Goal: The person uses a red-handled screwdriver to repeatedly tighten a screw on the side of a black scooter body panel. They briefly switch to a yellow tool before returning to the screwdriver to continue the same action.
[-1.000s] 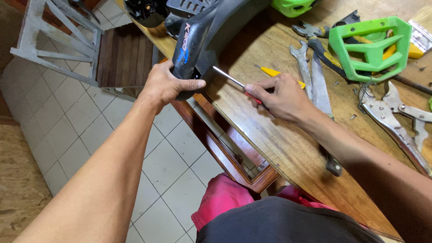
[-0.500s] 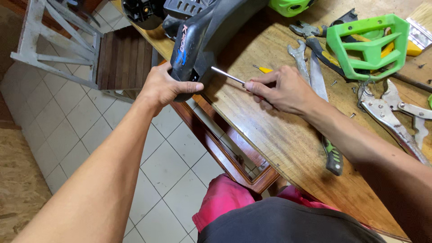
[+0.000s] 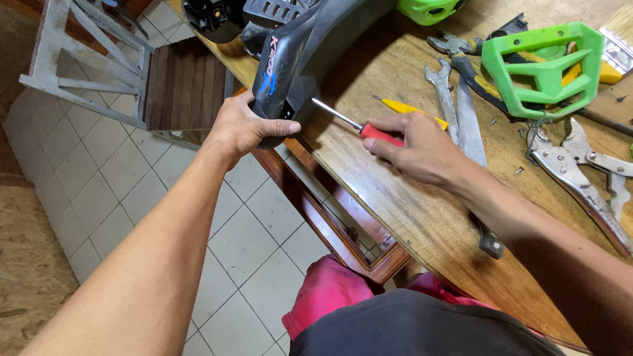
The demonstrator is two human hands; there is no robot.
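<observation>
My left hand clamps the stiff black plastic housing overhanging the bench edge; my right hand, at three o'clock, pinches a red-handled screwdriver; light, likely slippery.

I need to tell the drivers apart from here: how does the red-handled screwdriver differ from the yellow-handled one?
The red-handled screwdriver is held in the right hand, its bare shaft aimed at the black plastic housing; the yellow-handled screwdriver lies loose on the wooden table, partly hidden behind that hand. The red one shows a long shaft; the yellow one shows only a short tip. Both point left.
</observation>
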